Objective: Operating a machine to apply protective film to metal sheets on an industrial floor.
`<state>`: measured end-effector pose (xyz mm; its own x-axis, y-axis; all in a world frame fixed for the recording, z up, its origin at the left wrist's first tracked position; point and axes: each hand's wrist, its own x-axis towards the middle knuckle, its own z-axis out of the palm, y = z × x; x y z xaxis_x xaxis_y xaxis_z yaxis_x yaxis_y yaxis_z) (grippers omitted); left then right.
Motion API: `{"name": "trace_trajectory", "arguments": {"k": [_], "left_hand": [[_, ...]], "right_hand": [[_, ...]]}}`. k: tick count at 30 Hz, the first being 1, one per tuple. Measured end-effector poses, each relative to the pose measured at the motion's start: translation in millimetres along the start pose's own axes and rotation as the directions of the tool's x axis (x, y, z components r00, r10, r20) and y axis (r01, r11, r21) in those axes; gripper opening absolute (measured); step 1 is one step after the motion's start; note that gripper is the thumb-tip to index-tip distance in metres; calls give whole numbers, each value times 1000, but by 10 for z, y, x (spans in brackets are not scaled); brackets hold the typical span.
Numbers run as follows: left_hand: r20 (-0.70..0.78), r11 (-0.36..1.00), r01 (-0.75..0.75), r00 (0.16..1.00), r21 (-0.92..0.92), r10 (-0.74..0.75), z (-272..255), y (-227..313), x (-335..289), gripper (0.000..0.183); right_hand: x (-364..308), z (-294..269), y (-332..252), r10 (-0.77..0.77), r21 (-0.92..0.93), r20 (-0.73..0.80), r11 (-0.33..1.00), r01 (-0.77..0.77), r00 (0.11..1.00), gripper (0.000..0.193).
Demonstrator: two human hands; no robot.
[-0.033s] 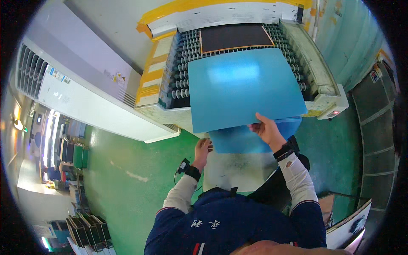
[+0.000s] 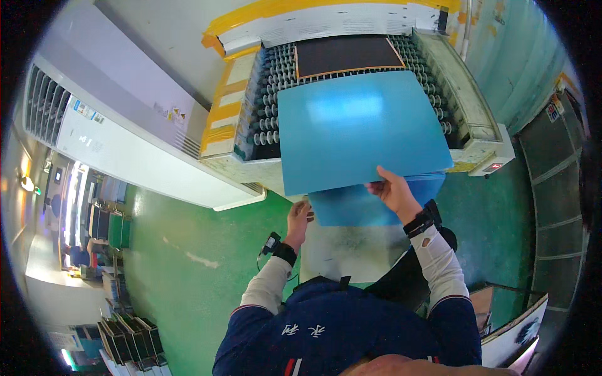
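Note:
A large blue sheet (image 2: 364, 135) lies over the front of a roller conveyor (image 2: 266, 116), its near edge sticking out toward me. My right hand (image 2: 395, 193) pinches that near edge, thumb on top and fingers underneath. Below it are more blue sheets (image 2: 357, 210), partly covered by the upper one. By their left edge is my left hand (image 2: 300, 222), fingers loosely curled and nothing visible in them; whether it touches the edge is hard to tell. Farther in on the rollers rests a black panel with an orange border (image 2: 348, 56).
The conveyor has pale side walls (image 2: 454, 88) and yellow tape. A long white cabinet (image 2: 150, 153) lies to the left. Framed panels (image 2: 135, 338) stand at the lower left, and boards (image 2: 517, 332) lean at the lower right. A grey screen frame (image 2: 558, 194) is at far right.

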<state>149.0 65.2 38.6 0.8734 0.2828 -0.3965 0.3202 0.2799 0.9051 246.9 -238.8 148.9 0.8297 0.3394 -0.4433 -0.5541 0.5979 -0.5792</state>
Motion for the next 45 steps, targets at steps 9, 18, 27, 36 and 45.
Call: {"name": "trace_trajectory", "arguments": {"k": [9,18,27,36,45], "left_hand": [[-22,993,-113,993,23,113,156,24,249,36],[-72,993,-114,991,30,116,202,56,242,30],[-190,994,-101,976,48,108,298,143,427,19],[-192,984,-152,967,90,166,212,-8,469,17],[-208,932,-147,952,332,225,255,-204,506,19]], "right_hand": [[179,-22,23,-18,78,-7,997,18,1000,38],[160,24,26,-59,66,26,996,58,998,31],[223,-6,-56,-55,-78,95,995,63,994,26],[108,-22,31,4,-349,143,936,47,990,25],[219,-271,162,-268,-963,228,78,257,936,24]]}}
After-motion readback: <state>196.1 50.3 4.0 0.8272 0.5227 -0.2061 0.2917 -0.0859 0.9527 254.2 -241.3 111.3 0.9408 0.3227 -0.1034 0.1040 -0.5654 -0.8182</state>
